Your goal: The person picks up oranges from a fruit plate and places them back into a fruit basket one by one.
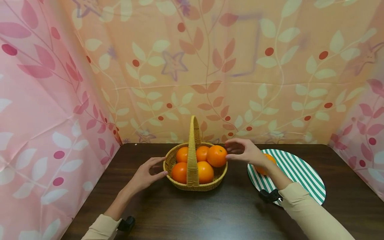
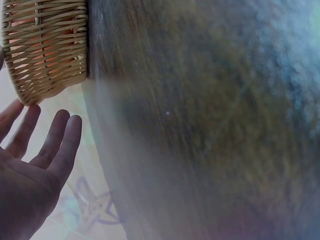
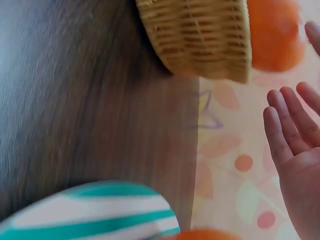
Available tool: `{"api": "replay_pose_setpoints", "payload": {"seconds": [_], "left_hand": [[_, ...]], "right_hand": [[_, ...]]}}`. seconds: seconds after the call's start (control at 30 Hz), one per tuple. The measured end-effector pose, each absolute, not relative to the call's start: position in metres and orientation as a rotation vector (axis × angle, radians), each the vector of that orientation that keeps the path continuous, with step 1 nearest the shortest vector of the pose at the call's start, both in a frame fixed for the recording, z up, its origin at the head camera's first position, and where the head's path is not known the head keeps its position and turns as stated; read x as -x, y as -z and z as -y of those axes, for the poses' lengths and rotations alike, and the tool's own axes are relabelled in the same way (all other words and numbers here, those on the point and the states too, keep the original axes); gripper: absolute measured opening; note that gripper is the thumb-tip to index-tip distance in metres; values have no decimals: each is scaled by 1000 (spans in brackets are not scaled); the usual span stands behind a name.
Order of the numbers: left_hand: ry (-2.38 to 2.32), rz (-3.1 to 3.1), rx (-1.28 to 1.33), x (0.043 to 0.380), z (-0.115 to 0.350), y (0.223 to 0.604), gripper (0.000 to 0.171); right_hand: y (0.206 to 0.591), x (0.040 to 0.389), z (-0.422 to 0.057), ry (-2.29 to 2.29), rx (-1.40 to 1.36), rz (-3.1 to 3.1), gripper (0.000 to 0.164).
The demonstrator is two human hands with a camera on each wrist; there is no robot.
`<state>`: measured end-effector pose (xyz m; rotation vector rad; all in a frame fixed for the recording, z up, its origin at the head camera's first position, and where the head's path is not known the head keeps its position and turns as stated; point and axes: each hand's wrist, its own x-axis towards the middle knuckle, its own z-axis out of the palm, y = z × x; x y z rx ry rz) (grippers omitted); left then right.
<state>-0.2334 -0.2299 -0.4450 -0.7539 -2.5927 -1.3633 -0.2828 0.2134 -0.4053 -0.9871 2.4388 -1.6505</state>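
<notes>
A woven basket (image 1: 193,187) with an arched handle stands on the table, filled with several oranges (image 1: 205,172). My left hand (image 1: 145,175) is at its left side, thumb and fingertips right at the rim. Seen from the left wrist, those fingers (image 2: 50,145) are fairly straight beside the wicker wall. At the right side my right hand (image 1: 247,151) has its fingers spread and slightly bent, close to the topmost orange (image 1: 217,156), which sits high at the rim. In the right wrist view a gap shows between this hand (image 3: 305,155) and the orange (image 3: 275,35).
Right of the basket lies a round green-and-white striped mat (image 1: 300,173). Another orange (image 1: 269,159) rests on it, partly hidden behind the right forearm. Behind the dark wooden table (image 1: 192,216) hangs a leaf-patterned curtain (image 1: 210,66), with pink cloth at both sides.
</notes>
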Motion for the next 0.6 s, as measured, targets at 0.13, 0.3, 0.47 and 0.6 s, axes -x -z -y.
{"api": "replay_pose_setpoints", "payload": {"seconds": [0.13, 0.3, 0.47, 0.6], "left_hand": [[1330, 2595, 755, 233, 231, 445, 58], [1351, 2622, 717, 234, 233, 445, 60], [1354, 2628, 701, 234, 234, 445, 60], [1355, 2630, 699, 233, 234, 445, 60]], "right_hand": [[401, 281, -229, 1603, 930, -2566, 34], [398, 277, -250, 1596, 894, -2624, 28], [397, 273, -272, 1580, 853, -2678, 27], [394, 267, -289, 1583, 794, -2700, 28]]}}
